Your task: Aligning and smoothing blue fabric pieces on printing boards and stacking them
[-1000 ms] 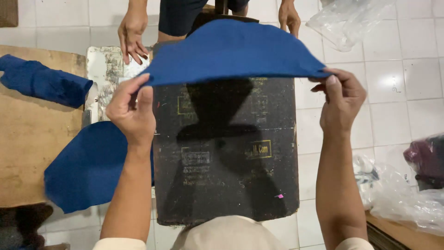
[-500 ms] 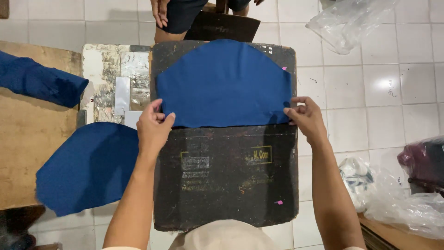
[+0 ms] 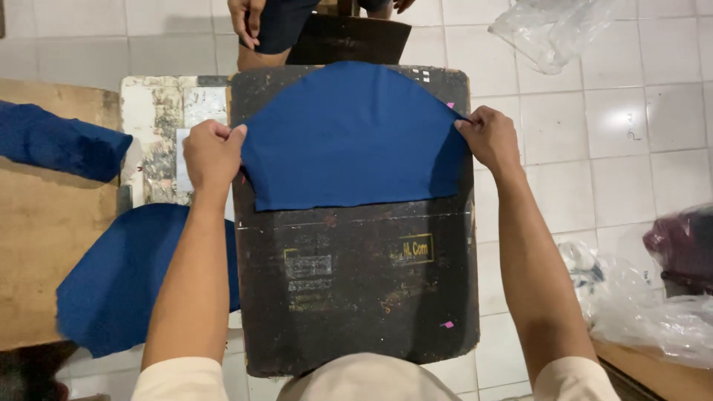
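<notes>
Left hand [image 3: 212,148], right hand [image 3: 486,137] pinch blue fabric piece [image 3: 349,137] edges, spreading it on dark board [image 3: 356,282]; next likely smoothing flat, edges squared.

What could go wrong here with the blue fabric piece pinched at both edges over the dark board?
The blue fabric piece is pinched only at its side edges by the left hand and right hand, so uneven pull may skew or wrinkle it on the dark board. The blue stack overhangs the wooden bench and might slide off.
</notes>
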